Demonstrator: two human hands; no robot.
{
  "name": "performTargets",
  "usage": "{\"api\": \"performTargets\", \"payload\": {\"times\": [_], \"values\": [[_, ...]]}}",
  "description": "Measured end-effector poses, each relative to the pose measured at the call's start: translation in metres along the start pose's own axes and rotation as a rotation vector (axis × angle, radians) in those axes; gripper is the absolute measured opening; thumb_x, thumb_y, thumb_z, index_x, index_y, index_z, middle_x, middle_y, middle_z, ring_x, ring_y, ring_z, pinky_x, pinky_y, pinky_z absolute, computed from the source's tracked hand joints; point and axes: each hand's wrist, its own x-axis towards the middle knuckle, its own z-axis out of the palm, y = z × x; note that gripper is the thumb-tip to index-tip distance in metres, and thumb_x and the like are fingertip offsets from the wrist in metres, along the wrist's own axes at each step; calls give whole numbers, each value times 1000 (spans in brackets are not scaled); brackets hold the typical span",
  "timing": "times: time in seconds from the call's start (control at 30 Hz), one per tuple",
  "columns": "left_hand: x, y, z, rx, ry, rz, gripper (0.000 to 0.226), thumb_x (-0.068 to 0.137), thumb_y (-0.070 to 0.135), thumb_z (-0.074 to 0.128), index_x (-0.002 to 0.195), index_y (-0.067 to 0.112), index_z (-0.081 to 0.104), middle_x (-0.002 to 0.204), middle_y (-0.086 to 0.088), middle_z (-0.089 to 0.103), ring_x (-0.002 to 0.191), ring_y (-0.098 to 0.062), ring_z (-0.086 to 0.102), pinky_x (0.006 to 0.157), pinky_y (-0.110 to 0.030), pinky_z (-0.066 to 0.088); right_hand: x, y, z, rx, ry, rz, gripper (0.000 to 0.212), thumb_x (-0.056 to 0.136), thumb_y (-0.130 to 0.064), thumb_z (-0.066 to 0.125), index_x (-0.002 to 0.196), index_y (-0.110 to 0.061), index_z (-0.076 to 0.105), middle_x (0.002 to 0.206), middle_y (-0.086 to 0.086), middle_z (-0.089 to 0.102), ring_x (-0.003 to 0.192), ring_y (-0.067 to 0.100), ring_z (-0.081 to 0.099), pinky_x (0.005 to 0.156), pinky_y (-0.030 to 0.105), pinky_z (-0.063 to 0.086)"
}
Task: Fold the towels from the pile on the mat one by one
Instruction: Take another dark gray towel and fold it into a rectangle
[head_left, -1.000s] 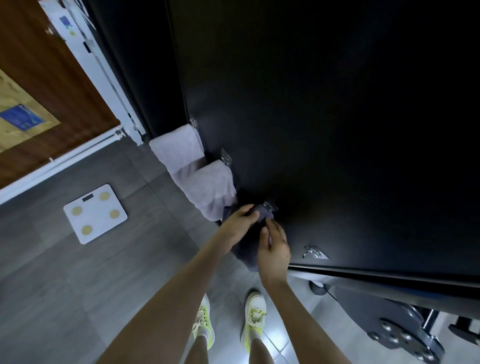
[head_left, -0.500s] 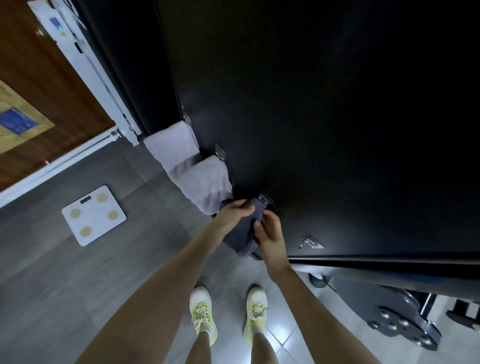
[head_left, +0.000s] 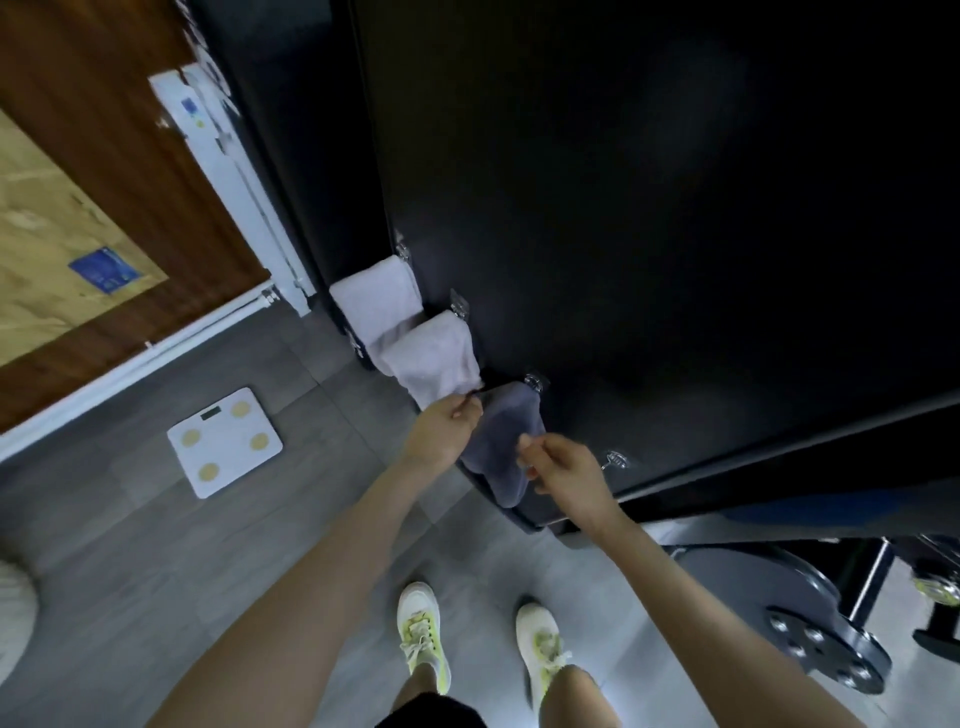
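Observation:
A dark grey towel (head_left: 506, 441) hangs from a metal hook (head_left: 535, 382) on the black wall. My left hand (head_left: 444, 431) pinches the towel's upper left edge. My right hand (head_left: 563, 467) hovers in front of its right side with fingers loosely curled, holding nothing. Left of them, two light grey towels (head_left: 434, 358) (head_left: 376, 301) hang from their own hooks on the same wall.
A white bathroom scale (head_left: 224, 441) lies on the grey tiled floor to the left. An empty hook (head_left: 615, 460) sits right of my right hand. Black exercise equipment (head_left: 810, 623) stands at lower right. A wooden door (head_left: 104, 208) is at far left.
My right hand has come off the dark towel and drawn back to the right. My left hand has shifted to the towel's upper left edge. The camera has pulled back.

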Motion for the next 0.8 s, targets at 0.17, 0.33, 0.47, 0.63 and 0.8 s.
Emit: {"api": "performTargets", "payload": {"times": [0.17, 0.33, 0.47, 0.63, 0.8], "values": [[-83, -6, -3, 0, 228, -13, 25, 97, 25, 45, 86, 10, 63, 92, -15, 66, 88, -27, 59, 75, -33, 40, -23, -6, -4, 37, -245, -14, 27, 93, -29, 56, 82, -5, 62, 72, 8, 59, 64, 16, 52, 56, 28, 41], [-175, -31, 21, -91, 421, -19, 31, 80, 43, 42, 65, 17, 51, 74, -15, 59, 72, -19, 54, 72, -36, 42, -53, 17, -10, -207, -539, -185, 28, 94, -31, 54, 69, -18, 54, 71, 5, 58, 65, 15, 51, 57, 25, 39], [-262, -58, 61, -273, 659, -128, 31, 86, 42, 50, 69, 16, 55, 77, -22, 62, 74, -23, 57, 73, -35, 46, -85, 34, -13, -436, -708, -393, 37, 95, -34, 53, 59, -25, 46, 58, -8, 50, 64, 14, 50, 65, 28, 39], [-369, -88, 120, -490, 917, -238, 17, 96, 13, 50, 83, 9, 61, 76, -7, 61, 66, -7, 59, 65, -11, 44, -138, 68, -5, -582, -927, -471, 37, 91, -41, 56, 76, -7, 61, 74, 10, 65, 69, 24, 60, 64, 32, 45], [-449, -120, 176, -545, 1108, -342, 18, 97, 19, 48, 95, 7, 62, 83, -6, 64, 69, -11, 58, 59, -5, 42, -206, 102, 18, -687, -1131, -530, 42, 90, -38, 56, 79, 2, 57, 74, 17, 60, 67, 22, 53, 59, 31, 38]]}}
